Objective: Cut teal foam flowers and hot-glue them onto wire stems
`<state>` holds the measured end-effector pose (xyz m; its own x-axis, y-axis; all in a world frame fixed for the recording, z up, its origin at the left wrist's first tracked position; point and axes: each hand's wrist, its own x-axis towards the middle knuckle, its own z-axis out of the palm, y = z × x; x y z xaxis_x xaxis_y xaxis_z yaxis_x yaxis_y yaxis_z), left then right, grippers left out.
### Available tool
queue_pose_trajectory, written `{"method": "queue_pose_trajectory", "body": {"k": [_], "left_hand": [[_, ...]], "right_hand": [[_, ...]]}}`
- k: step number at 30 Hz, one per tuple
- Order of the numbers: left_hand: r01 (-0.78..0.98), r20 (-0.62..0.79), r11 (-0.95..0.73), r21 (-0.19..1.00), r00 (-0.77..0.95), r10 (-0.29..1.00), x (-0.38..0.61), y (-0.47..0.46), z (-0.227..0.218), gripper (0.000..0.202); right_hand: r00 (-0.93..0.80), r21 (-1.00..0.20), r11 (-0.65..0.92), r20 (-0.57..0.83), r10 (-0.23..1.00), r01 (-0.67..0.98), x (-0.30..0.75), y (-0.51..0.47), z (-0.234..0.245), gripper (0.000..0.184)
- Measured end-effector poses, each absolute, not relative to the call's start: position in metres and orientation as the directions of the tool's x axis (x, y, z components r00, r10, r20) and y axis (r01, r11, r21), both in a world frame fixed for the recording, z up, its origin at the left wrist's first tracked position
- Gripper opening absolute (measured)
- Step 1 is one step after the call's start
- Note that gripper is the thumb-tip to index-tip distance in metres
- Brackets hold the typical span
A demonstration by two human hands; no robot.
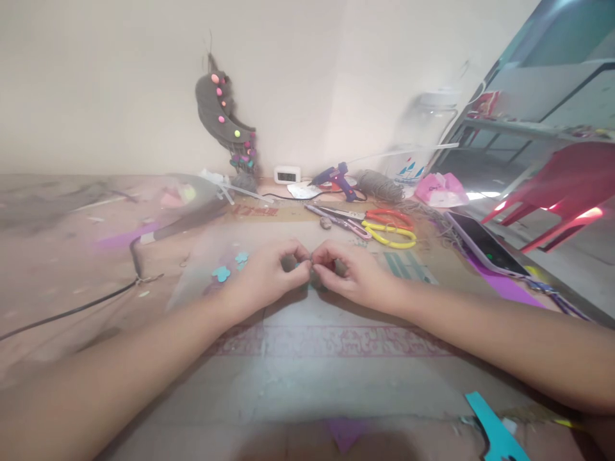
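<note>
My left hand (273, 272) and my right hand (353, 272) meet fingertip to fingertip low over the work surface. Both are closed in a pinch. A speck of teal shows by the left fingertips, but whatever the fingers hold is too small to make out. Left of my left hand lie teal flower-shaped cutouts (221, 274). Beyond my right hand rest scissors with yellow and orange handles (391, 237), a pink-and-grey cutting tool (353, 228) and a small brownish lump (325, 223). Teal strips (406, 266) lie just past the right wrist.
A purple glue gun (339, 180) stands near the wall by grey yarn (382, 186) and a white digital clock (287, 175). A phone (485, 243) lies at the right edge. A black cable (72, 312) crosses the left side. A teal scrap (494, 426) sits in front.
</note>
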<state>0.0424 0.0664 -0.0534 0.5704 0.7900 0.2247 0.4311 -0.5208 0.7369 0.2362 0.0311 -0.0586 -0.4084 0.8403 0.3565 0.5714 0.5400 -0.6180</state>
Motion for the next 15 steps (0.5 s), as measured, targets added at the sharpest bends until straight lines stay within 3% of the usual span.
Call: {"method": "queue_pose_trajectory", "body": {"k": [5,9,15], "left_hand": [[0.446,0.185,-0.481,0.755,0.558,0.809,0.044,0.065,-0.053,0.011],[0.405,0.108,-0.374,0.834,0.545,0.831,0.044,0.068,-0.054,0.014],[0.372,0.091,-0.331,0.867,0.535,0.840,0.040,0.069,-0.055,0.020]], "right_hand": [[-0.443,-0.577,0.601,0.407,0.799,0.553,0.239,0.027,-0.057,0.005],[-0.409,-0.541,0.672,0.536,0.739,0.505,0.243,0.021,-0.055,0.009],[-0.224,-0.603,0.583,0.565,0.794,0.545,0.252,0.025,-0.042,0.038]]}}
